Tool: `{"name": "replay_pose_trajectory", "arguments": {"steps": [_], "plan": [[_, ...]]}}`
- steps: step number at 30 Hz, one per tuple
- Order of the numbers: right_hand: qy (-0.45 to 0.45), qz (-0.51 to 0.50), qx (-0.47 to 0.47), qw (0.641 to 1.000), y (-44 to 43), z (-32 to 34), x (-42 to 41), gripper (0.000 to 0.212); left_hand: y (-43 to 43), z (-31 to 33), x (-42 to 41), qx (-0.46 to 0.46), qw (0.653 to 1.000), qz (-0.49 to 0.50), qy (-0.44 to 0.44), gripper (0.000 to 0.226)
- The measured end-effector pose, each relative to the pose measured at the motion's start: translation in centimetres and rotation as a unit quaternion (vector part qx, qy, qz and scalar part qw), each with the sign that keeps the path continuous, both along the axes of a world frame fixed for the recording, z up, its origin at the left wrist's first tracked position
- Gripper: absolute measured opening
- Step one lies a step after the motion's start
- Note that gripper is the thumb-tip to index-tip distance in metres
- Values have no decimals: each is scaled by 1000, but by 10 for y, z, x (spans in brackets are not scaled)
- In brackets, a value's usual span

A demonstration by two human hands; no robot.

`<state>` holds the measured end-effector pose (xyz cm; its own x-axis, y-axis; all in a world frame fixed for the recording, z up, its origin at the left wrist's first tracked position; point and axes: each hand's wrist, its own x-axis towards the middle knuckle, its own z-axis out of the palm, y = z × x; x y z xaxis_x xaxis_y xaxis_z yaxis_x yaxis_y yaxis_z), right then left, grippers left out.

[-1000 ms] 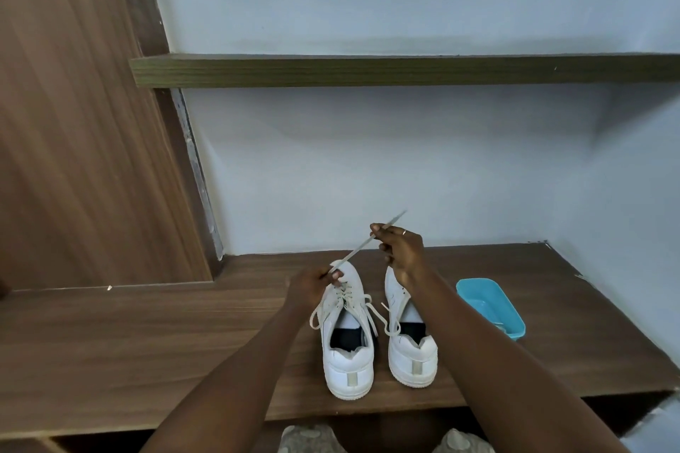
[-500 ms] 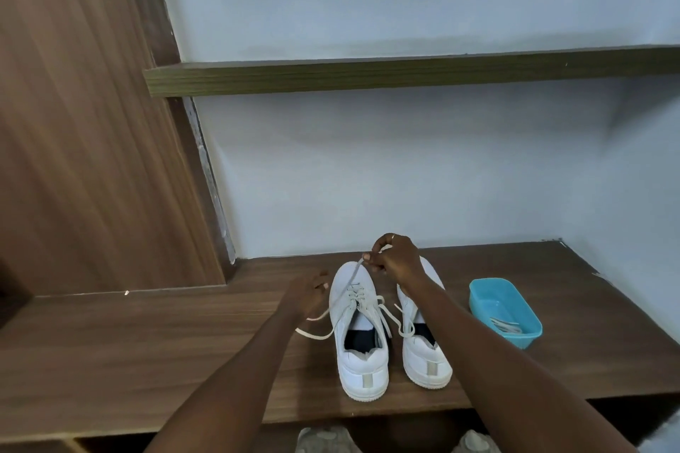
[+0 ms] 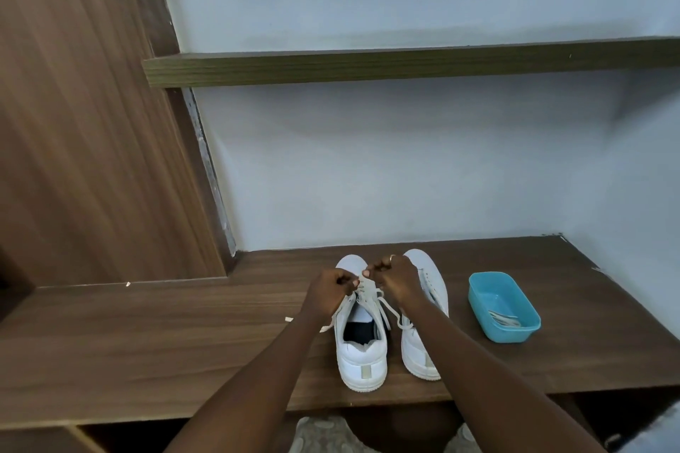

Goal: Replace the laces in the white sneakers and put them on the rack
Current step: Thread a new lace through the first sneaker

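Note:
Two white sneakers stand side by side, heels toward me, on the wooden shelf (image 3: 147, 342). The left sneaker (image 3: 362, 357) has a white lace (image 3: 388, 309) threaded through its upper eyelets. My left hand (image 3: 331, 289) and my right hand (image 3: 399, 278) meet over its toe end, each pinching a part of that lace. A loose lace end trails off to the left on the shelf. The right sneaker (image 3: 428, 283) is partly hidden behind my right forearm.
A blue plastic tub (image 3: 504, 305) with folded white laces inside sits right of the sneakers. A higher wooden shelf (image 3: 404, 62) crosses the wall above. A brown panel stands on the left. Below the shelf edge, a grey patterned shoe (image 3: 323, 434) shows.
My right hand came down from holding the lace raised and taut to the sneaker's toe end. My left hand moved up to meet it. The lace is now slack.

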<state>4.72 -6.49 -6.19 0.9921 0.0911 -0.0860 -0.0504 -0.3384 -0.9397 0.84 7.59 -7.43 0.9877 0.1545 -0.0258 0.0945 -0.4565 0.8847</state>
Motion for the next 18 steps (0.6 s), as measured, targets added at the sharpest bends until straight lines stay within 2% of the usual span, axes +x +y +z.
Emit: {"name": "replay_pose_trajectory", "arguments": {"steps": [2,5,7,10,12,18], "plan": [[2,-4,-15,1000,1,-11,-3,24,3,-6,-1,58,998,14,21,12],[-5,44,-111,993,2,-23,-11,13,4,-14,-3,80,995,48,39,13],[-9,77,-182,980,4,-32,-15,28,2,-17,-5,88,994,60,35,15],[-16,88,-258,962,8,-42,-18,31,-1,-21,-6,86,993,73,40,15],[-25,76,-270,960,9,-44,-18,26,-3,-24,-6,85,992,78,52,15],[-29,41,-209,977,0,-45,-16,9,-12,-27,-6,114,989,75,53,18]]}}
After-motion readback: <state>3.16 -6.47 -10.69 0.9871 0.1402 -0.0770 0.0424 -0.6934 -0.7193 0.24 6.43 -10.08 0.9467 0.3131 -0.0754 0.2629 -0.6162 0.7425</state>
